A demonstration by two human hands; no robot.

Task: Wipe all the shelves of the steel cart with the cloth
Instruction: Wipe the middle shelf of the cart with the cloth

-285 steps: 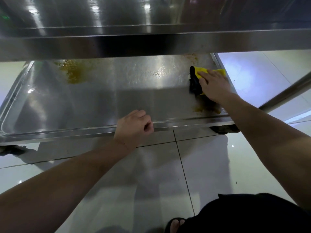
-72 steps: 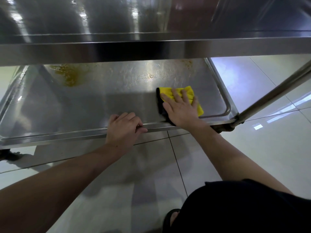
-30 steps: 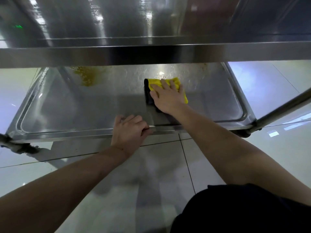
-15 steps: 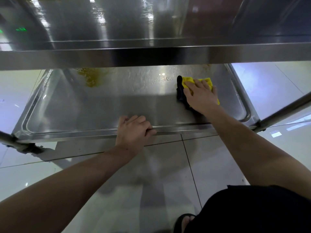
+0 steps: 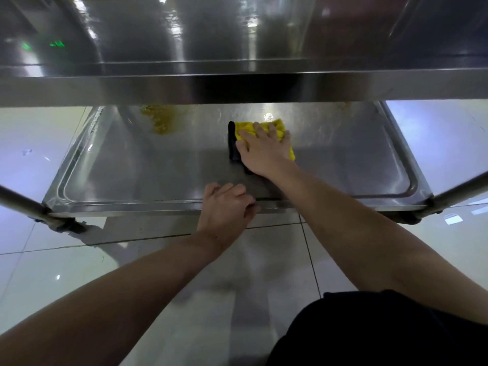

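On lower shelf: right hand flat, pressing cloth; left hand grasping rim.

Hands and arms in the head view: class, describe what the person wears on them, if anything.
Both forearms are bare, with no sleeves showing. The left hand and right hand wear no gloves, and no rings, watch or bands are visible on fingers or wrists.

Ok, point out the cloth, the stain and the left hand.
cloth (image 5: 248, 127): head view, yellow top left part beyond the fingers.
stain (image 5: 159, 120): head view, middle of the yellowish smear on the lower shelf.
left hand (image 5: 225, 207): head view, back of the hand.
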